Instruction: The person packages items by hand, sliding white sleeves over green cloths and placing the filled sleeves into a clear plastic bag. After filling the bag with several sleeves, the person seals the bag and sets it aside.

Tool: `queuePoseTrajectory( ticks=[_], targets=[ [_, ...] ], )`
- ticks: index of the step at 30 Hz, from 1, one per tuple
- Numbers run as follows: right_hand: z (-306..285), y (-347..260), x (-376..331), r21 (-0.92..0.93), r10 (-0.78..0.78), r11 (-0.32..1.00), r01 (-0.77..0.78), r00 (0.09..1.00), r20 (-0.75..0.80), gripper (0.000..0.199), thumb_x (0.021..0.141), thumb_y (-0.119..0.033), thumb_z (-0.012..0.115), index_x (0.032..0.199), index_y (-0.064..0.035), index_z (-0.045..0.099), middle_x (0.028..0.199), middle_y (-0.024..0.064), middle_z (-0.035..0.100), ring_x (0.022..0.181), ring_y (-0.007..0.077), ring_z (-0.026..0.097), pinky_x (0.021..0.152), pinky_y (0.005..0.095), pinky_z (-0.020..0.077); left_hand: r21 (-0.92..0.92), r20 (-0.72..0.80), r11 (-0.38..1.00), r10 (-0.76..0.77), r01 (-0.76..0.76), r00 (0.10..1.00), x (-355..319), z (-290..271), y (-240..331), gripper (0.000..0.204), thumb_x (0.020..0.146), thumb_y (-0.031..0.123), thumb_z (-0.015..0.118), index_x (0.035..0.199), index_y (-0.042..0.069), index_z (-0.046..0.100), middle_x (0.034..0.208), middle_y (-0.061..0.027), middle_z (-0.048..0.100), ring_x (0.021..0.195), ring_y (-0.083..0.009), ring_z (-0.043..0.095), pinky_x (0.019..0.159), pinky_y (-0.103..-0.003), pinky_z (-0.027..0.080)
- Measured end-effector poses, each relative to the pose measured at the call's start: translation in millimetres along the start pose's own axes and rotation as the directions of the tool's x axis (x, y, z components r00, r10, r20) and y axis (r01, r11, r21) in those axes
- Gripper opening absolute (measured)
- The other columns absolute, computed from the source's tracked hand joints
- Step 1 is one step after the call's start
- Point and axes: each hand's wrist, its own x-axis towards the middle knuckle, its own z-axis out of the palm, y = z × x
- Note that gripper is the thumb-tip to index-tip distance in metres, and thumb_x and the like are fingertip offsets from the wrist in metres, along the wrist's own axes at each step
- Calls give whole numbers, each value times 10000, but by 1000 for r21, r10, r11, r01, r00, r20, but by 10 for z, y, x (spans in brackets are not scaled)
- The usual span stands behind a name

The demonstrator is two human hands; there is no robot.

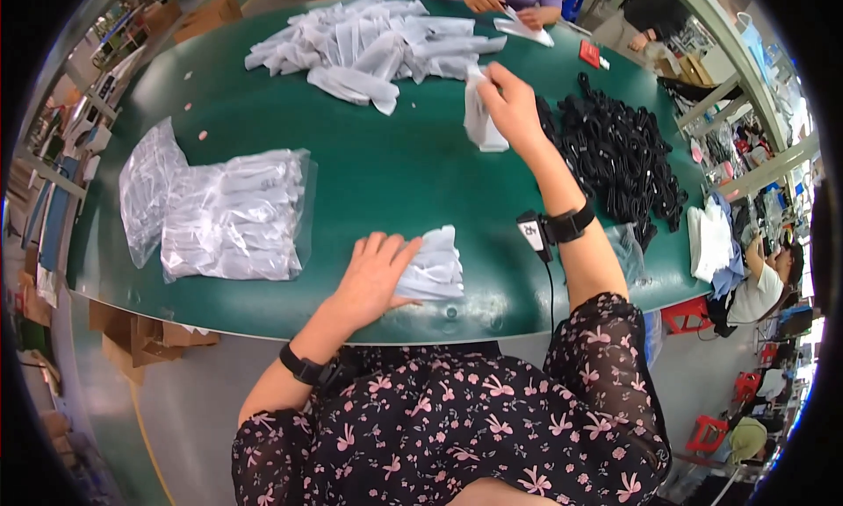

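Note:
My left hand [373,273] lies flat, fingers spread, on a small stack of white packets [432,265] near the front edge of the green table [386,177]. My right hand [511,105] reaches far forward and grips one white packet [481,120], lifted off the table next to the big heap of white packets [373,45]. A black wristband with a small device [555,227] sits on my right forearm.
Clear plastic bags filled with white packets [230,216] lie at the left. A pile of black cords [619,155] lies at the right. Another person's hands [505,6] work at the far edge. A small red object [589,53] rests far right. Folded cloth [709,243] hangs off the right edge.

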Motion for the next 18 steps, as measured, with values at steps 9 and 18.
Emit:
queuePoseTrajectory(
  ticks=[9,18],
  targets=[
    [619,-108,-725,146,-235,972,185,800,553,150,854,-135,616,961,-30,602,895,121,620,800,281,626,701,354,498,-23,-15,999,25,-26,1000,60,53,-10,936,576,362,859,1340,11,449,1204,-136,515,1106,-319,472,940,-433,390],
    [281,-100,-1104,-152,28,981,124,679,734,272,803,-179,707,1002,-26,603,970,130,605,885,290,606,759,388,494,54,-72,998,34,-30,997,9,33,71,893,552,388,871,1275,10,508,1352,-241,387,1265,-423,362,1030,-531,337]
  ],
)
